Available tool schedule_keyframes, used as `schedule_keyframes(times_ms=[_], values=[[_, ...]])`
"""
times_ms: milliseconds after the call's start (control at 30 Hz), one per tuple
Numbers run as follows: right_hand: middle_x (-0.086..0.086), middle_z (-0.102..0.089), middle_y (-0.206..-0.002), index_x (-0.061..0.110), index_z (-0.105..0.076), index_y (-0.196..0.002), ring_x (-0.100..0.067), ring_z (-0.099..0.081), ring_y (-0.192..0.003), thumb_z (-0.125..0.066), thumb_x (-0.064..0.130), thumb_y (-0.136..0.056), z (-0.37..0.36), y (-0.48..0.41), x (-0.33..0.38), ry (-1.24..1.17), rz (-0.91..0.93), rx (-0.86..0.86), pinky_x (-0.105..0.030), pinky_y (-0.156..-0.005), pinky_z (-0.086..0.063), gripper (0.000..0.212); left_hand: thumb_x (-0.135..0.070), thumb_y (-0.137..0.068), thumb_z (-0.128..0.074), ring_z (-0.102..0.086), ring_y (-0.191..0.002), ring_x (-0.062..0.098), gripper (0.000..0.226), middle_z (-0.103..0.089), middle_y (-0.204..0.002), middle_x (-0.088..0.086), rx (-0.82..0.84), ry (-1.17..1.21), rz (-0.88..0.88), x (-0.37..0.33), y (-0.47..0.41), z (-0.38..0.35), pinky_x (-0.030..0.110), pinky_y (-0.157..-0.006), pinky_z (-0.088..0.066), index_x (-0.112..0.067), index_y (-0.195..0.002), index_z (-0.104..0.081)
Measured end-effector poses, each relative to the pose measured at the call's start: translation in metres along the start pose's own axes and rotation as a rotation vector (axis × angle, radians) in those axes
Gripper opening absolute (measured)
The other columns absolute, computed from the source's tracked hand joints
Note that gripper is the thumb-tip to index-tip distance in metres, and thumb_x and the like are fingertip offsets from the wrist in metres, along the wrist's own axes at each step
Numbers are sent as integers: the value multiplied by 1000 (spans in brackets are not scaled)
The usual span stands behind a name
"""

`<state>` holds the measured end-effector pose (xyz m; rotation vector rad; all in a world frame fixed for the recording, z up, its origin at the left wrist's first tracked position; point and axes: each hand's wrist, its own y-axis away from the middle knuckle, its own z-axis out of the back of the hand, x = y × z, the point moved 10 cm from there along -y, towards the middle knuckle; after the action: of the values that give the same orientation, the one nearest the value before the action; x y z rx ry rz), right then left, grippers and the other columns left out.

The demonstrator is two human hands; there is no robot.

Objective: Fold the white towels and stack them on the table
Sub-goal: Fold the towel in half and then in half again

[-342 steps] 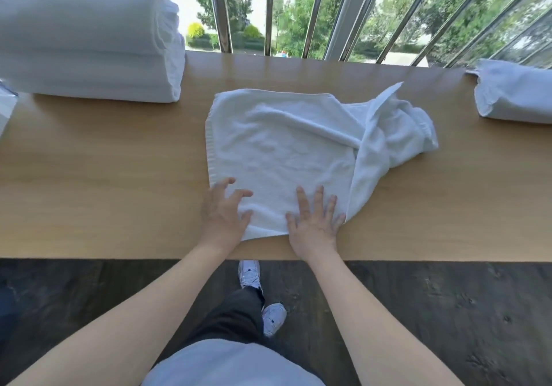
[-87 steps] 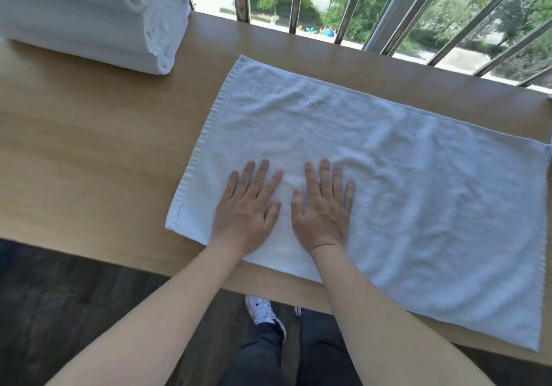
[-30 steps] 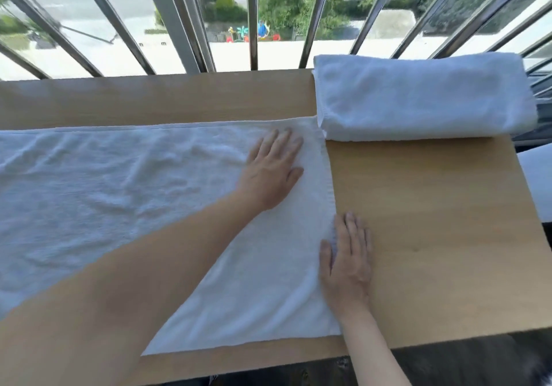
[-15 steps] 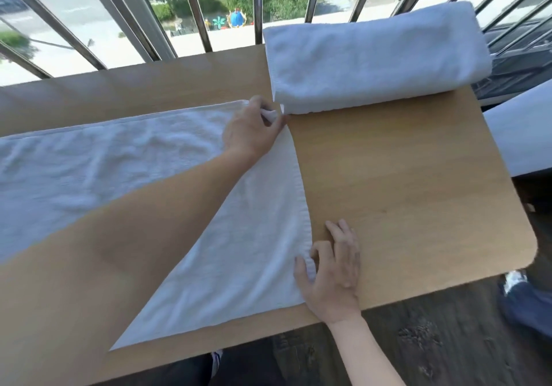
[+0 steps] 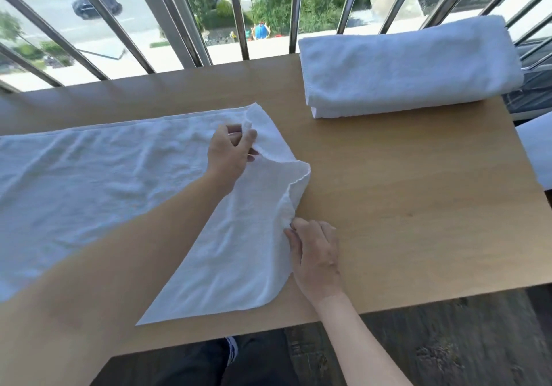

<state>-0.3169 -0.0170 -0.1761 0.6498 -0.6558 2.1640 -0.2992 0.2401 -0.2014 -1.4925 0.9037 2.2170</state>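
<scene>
A white towel (image 5: 98,182) lies spread across the wooden table (image 5: 418,200), running off the left of the view. My left hand (image 5: 231,155) pinches the towel's far right corner and holds it a little above the cloth. My right hand (image 5: 316,251) pinches the towel's right edge near the front, and the edge between my hands is lifted and curled over. A folded white towel (image 5: 409,66) lies at the table's back right.
Metal window bars (image 5: 242,12) stand just behind the table's far edge. Another white cloth (image 5: 537,152) shows at the right edge beyond the table. Bare wood lies to the right of my hands. My legs and a shoe (image 5: 231,352) are below the front edge.
Both hands have closed on the towel's right end and raised it: the far corner has left the folded towel's side and moved left, and the right edge now curls up off the table.
</scene>
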Motion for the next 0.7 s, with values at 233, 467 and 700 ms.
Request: schedule_keyframes(times_ms=[233, 467, 700], values=[[15, -49, -66, 30, -47, -104, -11, -50, -53, -45, 33, -102, -53, -5, 57, -223, -63, 277, -15, -45, -33, 4, -19, -101, -59, -65, -59, 5, 14, -71, -72, -8, -102, 67, -30, 13, 8, 97, 21, -56, -54, -23, -92, -69], [14, -46, -59, 41, -51, -99, -10, -42, -51, -38, 35, -94, -121, 3, 157, -461, -140, 525, -17, -48, -32, 16, -17, -98, -65, -69, -65, 9, 16, -75, -71, -8, -150, 137, -137, -10, 24, 208, 24, -61, -57, -24, -87, -75], [13, -42, -52, 33, -61, -82, -10, -29, -46, -46, 14, -84, -196, 5, 295, -705, -227, 743, -24, -44, -25, 24, -22, -91, -74, -64, -53, 3, 19, -74, -67, -10, -266, 66, -256, -33, 20, 370, 17, -52, -52, -39, -83, -78]])
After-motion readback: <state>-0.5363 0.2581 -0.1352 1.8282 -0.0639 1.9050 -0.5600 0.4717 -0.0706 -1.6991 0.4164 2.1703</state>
